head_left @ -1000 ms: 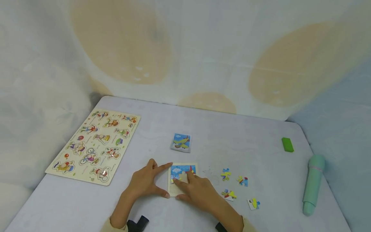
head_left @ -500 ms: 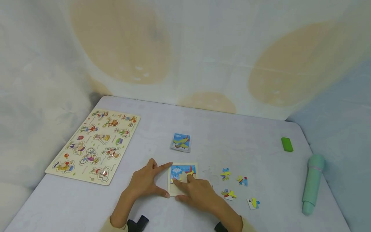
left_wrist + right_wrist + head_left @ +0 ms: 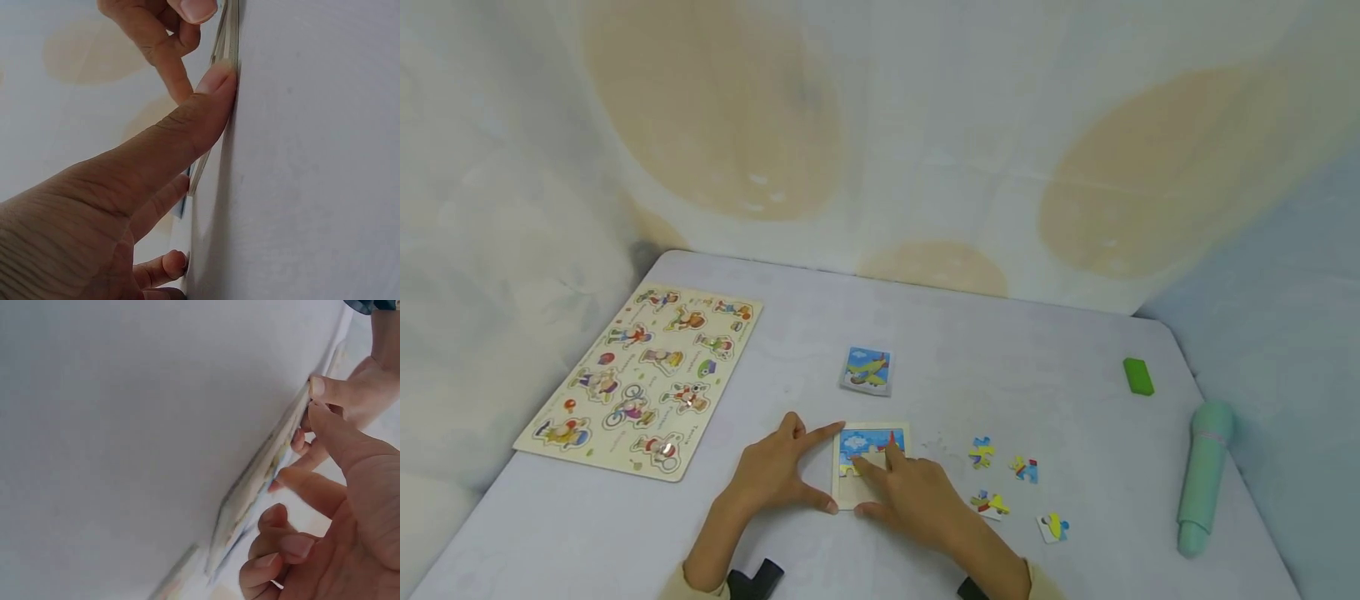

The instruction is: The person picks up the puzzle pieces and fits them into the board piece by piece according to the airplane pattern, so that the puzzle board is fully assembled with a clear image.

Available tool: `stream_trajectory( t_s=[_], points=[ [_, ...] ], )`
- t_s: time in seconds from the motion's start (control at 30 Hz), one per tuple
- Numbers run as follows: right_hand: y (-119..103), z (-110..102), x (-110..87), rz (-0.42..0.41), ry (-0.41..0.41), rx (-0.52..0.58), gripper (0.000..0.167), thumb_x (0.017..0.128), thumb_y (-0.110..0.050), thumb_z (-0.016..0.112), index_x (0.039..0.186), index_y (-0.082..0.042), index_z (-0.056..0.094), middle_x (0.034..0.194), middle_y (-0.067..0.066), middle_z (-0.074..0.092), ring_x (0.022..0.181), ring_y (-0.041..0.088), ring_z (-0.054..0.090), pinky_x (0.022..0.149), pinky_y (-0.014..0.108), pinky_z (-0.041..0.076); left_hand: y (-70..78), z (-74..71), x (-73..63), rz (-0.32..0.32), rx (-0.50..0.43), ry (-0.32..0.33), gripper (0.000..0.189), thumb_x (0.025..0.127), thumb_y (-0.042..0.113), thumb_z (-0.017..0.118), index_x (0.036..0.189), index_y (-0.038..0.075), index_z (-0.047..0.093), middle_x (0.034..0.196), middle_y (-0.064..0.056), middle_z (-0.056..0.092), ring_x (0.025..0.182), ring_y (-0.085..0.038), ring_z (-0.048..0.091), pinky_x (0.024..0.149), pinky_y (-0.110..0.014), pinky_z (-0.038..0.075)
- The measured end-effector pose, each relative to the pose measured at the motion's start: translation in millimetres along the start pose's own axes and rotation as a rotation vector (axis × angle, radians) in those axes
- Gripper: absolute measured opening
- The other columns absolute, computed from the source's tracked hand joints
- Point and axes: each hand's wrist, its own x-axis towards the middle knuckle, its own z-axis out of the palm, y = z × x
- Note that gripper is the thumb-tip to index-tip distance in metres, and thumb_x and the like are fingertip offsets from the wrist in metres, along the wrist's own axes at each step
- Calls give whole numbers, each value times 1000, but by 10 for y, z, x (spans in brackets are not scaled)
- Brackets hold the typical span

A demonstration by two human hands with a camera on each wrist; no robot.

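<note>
A small square jigsaw puzzle tray (image 3: 847,498) lies flat near the table's front, with blue sky pieces (image 3: 865,437) along its top and bare wood below. At its left side is my left hand (image 3: 771,467), index fingertip at the upper corner and thumb at the lower one. From the right, my right hand (image 3: 917,497) reaches over the tray. Its index finger points down onto the piece at the tray's left, and its thumb rests at the bottom edge. The right wrist view shows its other fingers (image 3: 275,550) curled loosely. Part of the tray is hidden under this hand.
Several loose jigsaw pieces (image 3: 981,452) are scattered right of the tray. Behind it lies a small airplane picture (image 3: 867,371). A large peg puzzle board (image 3: 647,375) is at the left. At the right are a green block (image 3: 1138,377) and a mint-green cylindrical object (image 3: 1204,479).
My right index finger shifts very slightly over the tray while staying on the same area. My left hand keeps its place, and the loose pieces stay put.
</note>
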Motion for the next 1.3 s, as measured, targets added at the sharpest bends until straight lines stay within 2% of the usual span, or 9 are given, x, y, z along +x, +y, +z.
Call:
stream_trajectory(
  t_s=[0.07,0.17,0.27,0.37,0.5,0.73,0.83,1.03,1.3],
  points=[
    [-13,11,-17,10,-4,-22,62,89,-58,64,141,-25,57,131,26,59,95,29,72,74,37,56,1,-5,-5,5,5,4,104,47,67,87,141,38,54,94,1,35,65,-9,35,51,-23,31],
    [-34,37,-25,21,5,-59,62,88,-58,64,141,-25,58,129,22,62,94,28,72,74,39,56,6,-5,-5,7,11,5,104,47,67,87,141,38,54,93,2,34,65,-9,35,51,-23,31],
    [-72,53,-26,12,30,-143,61,88,-60,62,138,-25,60,121,15,67,91,25,72,74,39,56,10,1,-2,-4,17,0,104,46,66,88,141,39,55,93,2,34,65,-9,35,51,-23,30],
    [-111,56,-29,-15,77,-239,62,88,-63,60,135,-23,63,109,9,69,81,21,70,70,36,55,10,6,0,-14,21,-8,103,46,66,88,140,40,55,93,2,34,64,-9,35,51,-23,30],
    [-124,40,-15,-50,120,-304,62,88,-65,57,131,-22,66,105,7,69,76,20,68,65,33,54,4,11,0,-17,16,-6,104,46,66,88,140,41,55,93,2,35,64,-9,35,51,-23,31],
    [-61,-57,72,-74,71,-205,63,90,-67,54,133,-22,65,109,8,68,83,21,72,66,35,56,-20,18,0,-18,7,-3,103,47,65,89,141,41,54,93,2,34,65,-9,34,51,-23,30],
    [-50,-56,65,-71,82,-167,65,88,-67,56,136,-23,62,111,10,67,81,21,72,66,34,56,-29,22,5,-8,12,-3,103,47,66,88,141,40,54,93,2,34,64,-9,34,51,-22,30],
    [-46,28,41,-94,116,-178,60,87,-67,58,135,-30,62,100,8,64,75,18,69,60,30,53,-29,23,5,5,11,5,103,47,67,87,141,40,54,94,3,34,64,-8,33,51,-22,31],
    [-53,82,26,-61,82,-178,59,89,-66,55,136,-32,61,99,7,63,77,20,68,55,29,48,-10,13,2,3,9,0,103,47,65,89,141,39,55,93,3,34,64,-9,34,51,-23,32]
  ],
)
